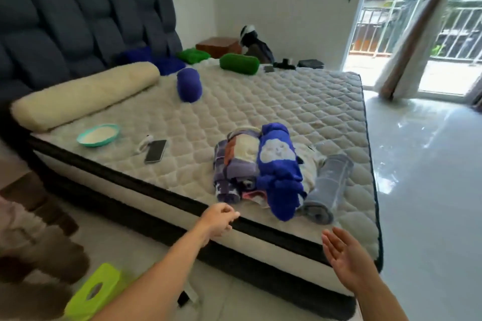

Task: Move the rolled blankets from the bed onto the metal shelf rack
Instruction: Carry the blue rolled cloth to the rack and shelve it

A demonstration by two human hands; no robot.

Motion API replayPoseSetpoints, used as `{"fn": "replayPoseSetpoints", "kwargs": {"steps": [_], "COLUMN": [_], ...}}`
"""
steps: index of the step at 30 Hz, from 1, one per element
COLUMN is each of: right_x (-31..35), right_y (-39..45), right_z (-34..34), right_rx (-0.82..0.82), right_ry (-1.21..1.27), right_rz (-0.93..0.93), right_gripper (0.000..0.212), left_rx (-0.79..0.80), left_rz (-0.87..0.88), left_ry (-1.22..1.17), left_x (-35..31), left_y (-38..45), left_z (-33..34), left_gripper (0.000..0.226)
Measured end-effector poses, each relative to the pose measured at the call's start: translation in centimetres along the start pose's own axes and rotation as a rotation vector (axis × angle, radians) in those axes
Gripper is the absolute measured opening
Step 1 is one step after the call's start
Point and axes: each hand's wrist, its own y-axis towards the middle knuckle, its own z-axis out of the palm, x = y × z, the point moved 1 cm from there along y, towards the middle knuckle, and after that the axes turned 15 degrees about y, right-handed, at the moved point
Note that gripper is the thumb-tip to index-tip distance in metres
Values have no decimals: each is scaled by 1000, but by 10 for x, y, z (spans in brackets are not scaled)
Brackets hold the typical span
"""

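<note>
Several rolled blankets lie together near the front edge of the bed: a purple patterned roll, a blue roll with a white figure, and a grey roll. My left hand reaches toward the bed edge just short of the purple roll, fingers loosely curled and holding nothing. My right hand is spread flat, palm facing left, below the grey roll and apart from it. The metal shelf rack is out of view.
On the mattress lie a phone, a teal bowl, a cream bolster, a blue cushion roll and a green one. A lime-green stool stands on the floor at lower left. Tiled floor stretches to the right.
</note>
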Motion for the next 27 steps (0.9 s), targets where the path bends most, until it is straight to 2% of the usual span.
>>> {"fn": "replayPoseSetpoints", "kwargs": {"steps": [3,6,12,14,16,18,20,24,27], "right_x": [15,24,51,57,53,41,30,17,18], "right_y": [19,45,108,130,150,168,184,202,211], "right_z": [1,13,68,88,104,118,129,141,144], "right_rx": [-6,14,-6,-77,-131,-109,-97,-131,-82], "right_ry": [36,26,-216,-313,-409,-440,-437,-502,-507], "right_rz": [24,36,-24,-14,47,123,180,204,211], "right_gripper": [44,46,61,67,74,82,89,94,85], "left_rx": [17,-41,-150,-104,-29,18,74,248,389], "left_rz": [80,96,106,94,55,33,-19,-158,-248], "left_ry": [28,-42,16,62,52,36,-21,-50,-16], "left_x": [-56,-104,-163,-171,-185,-196,-207,-214,-210], "left_y": [46,94,215,258,282,305,318,337,346], "left_z": [16,17,1,-2,-7,-10,-10,-3,6], "left_gripper": [9,8,16,23,45,51,66,100,115]}}
